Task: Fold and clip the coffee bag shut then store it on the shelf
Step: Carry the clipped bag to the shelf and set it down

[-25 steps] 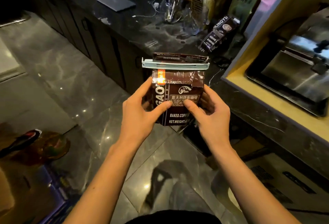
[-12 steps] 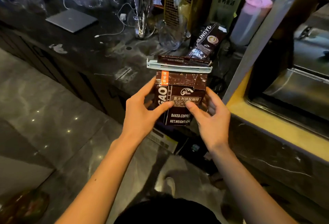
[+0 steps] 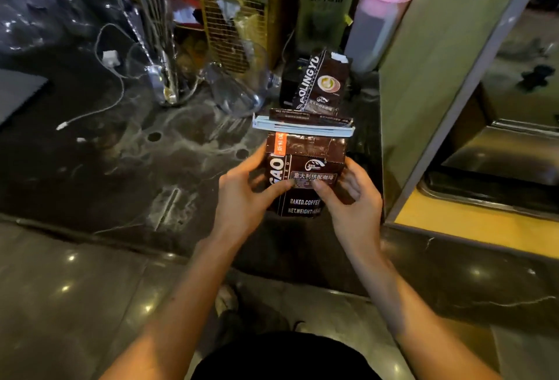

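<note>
I hold a dark brown coffee bag (image 3: 305, 153) upright above the black marble counter (image 3: 127, 168). Its top is folded over and a pale blue clip (image 3: 302, 128) spans the fold. My left hand (image 3: 245, 195) grips the bag's left side, thumb across the front label. My right hand (image 3: 351, 195) grips the right side, thumb on the label too. Just behind the bag stands a second dark coffee bag (image 3: 323, 83) marked with a cup logo.
A pink-lidded container (image 3: 375, 23) and a tall green box (image 3: 328, 1) stand at the back. A whisk in a glass holder (image 3: 160, 47), a glass jug (image 3: 239, 89) and a white cable (image 3: 112, 77) lie left. A green panel (image 3: 438, 77) and a yellow ledge (image 3: 472, 225) bound the right.
My view has swung toward the counter and I have come closer. The clipped bag has moved over the countertop, nearer the second coffee bag. Both hands keep the same grip.
</note>
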